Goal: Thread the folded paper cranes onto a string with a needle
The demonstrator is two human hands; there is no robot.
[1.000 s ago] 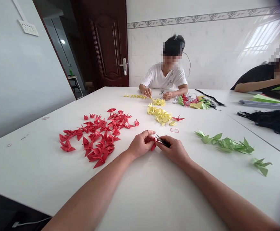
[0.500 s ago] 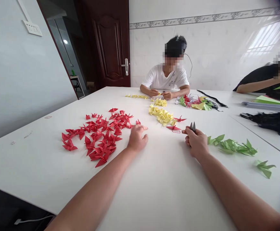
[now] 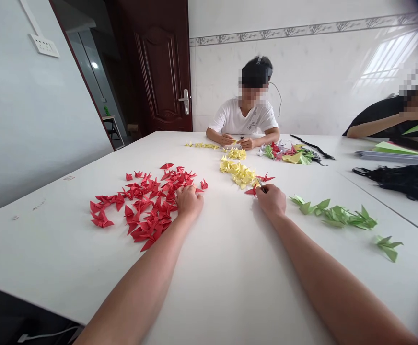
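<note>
My left hand (image 3: 189, 200) rests at the right edge of a pile of red folded paper cranes (image 3: 162, 208). Its fingers are curled down among them, and what lies under the fingertips is hidden. In my right hand (image 3: 272, 200) is a pair of small thread snips (image 3: 262, 186), its dark blades pointing up and left and its grip covered by my fingers. A red crane (image 3: 252, 190) lies at the blade side of that hand, with another red crane (image 3: 265, 177) just beyond. Yellow cranes (image 3: 238, 172) are heaped past the blades.
Green paper cranes (image 3: 345, 215) lie in a row right of my right arm. Across the white table (image 3: 226, 268), a person in a white shirt (image 3: 243, 120) handles yellow paper. Mixed cranes (image 3: 291, 152), black cords (image 3: 399, 182) and coloured paper sheets (image 3: 396, 149) lie farther right, near another person.
My left hand has moved left onto the red pile, and its spread fingers have curled down. The right hand has moved left with the snips, whose blades have tilted from upright toward the left.
</note>
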